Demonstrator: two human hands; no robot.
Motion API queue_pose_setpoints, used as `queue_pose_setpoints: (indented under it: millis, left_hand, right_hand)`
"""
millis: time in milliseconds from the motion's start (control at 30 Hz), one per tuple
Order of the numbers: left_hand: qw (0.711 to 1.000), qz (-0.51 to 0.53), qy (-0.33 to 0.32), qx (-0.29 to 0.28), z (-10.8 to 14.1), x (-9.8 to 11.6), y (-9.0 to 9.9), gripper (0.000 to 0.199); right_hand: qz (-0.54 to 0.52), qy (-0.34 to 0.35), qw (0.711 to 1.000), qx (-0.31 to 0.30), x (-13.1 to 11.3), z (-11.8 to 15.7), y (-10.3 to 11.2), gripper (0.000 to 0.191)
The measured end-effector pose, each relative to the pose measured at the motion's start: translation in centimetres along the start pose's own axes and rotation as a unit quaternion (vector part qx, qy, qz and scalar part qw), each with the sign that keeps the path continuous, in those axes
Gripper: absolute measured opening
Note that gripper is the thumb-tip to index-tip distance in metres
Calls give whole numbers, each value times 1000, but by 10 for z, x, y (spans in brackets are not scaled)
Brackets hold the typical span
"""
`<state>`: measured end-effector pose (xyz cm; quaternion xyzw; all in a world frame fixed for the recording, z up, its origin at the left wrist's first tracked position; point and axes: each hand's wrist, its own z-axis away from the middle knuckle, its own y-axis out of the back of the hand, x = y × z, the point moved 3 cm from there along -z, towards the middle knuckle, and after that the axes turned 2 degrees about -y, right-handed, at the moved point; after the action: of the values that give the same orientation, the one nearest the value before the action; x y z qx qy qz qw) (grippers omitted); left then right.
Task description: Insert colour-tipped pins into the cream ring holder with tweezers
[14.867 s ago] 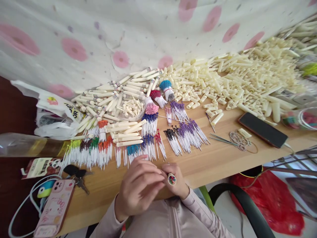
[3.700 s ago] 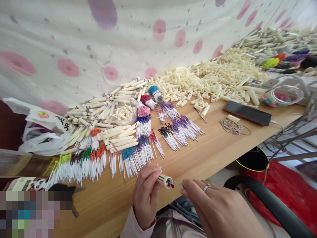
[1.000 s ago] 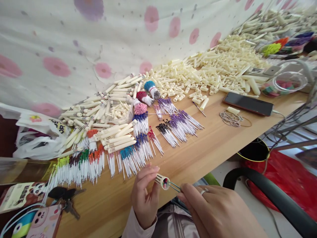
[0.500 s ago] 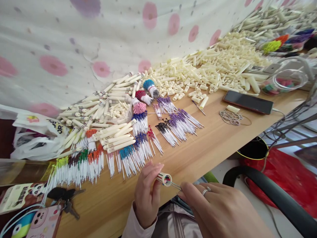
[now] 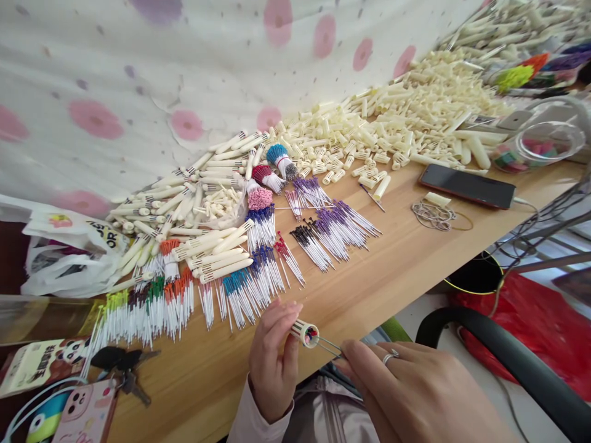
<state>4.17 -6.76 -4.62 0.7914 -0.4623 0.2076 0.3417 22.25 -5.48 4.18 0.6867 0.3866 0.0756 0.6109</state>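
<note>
My left hand point(image 5: 276, 354) grips a cream slotted pen barrel point(image 5: 303, 331), its open end turned toward my right hand point(image 5: 406, 381). Small coloured parts, red and blue among them, show inside that opening. My right hand, with a ring on one finger, is closed round thin metal tweezers point(image 5: 329, 346). Their two prongs point at the barrel's mouth; whether they touch it I cannot tell. Beyond my hands lie pen refills in rows by colour: blue-green refills point(image 5: 241, 301), red refills point(image 5: 289, 261), black refills point(image 5: 312, 248) and purple refills point(image 5: 341, 234).
Finished-looking cream pens point(image 5: 226, 266) and a long heap of cream plastic parts point(image 5: 392, 126) line the curtain. A phone point(image 5: 467, 186), coiled string point(image 5: 433, 215), keys point(image 5: 122, 363) and a pink phone point(image 5: 85, 412) lie on the table point(image 5: 364, 286). A black chair arm point(image 5: 489, 344) is at right.
The tweezers' prongs have drawn back from inside the barrel's opening and look farther apart. My right hand has shifted slightly right; my left still holds the barrel.
</note>
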Motion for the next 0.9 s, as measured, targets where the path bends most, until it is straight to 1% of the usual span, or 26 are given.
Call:
queue_pose_setpoints:
  millis: [167, 367, 600, 733, 800, 900]
  left_hand:
    - [1000, -2, 3, -2, 1, 0, 0, 44]
    - [999, -33, -3, -37, -2, 3, 1, 37]
    - [999, -34, -16, -36, -6, 5, 0, 35]
    - [999, -38, -8, -36, -6, 5, 0, 35]
    - [998, -41, -7, -37, -6, 5, 0, 34]
    - [998, -39, -5, -39, -6, 6, 0, 33]
  right_hand:
    - [4, 1, 1000, 11, -1, 0, 1, 28]
    - [9, 5, 1000, 26, -1, -5, 3, 30]
    - [21, 7, 1000, 16, -2, -3, 5, 28]
    - [26, 11, 1000, 9, -4, -1, 6, 27]
    - [33, 15, 999, 18, -5, -2, 7, 28]
    - [38, 15, 999, 15, -4, -3, 7, 28]
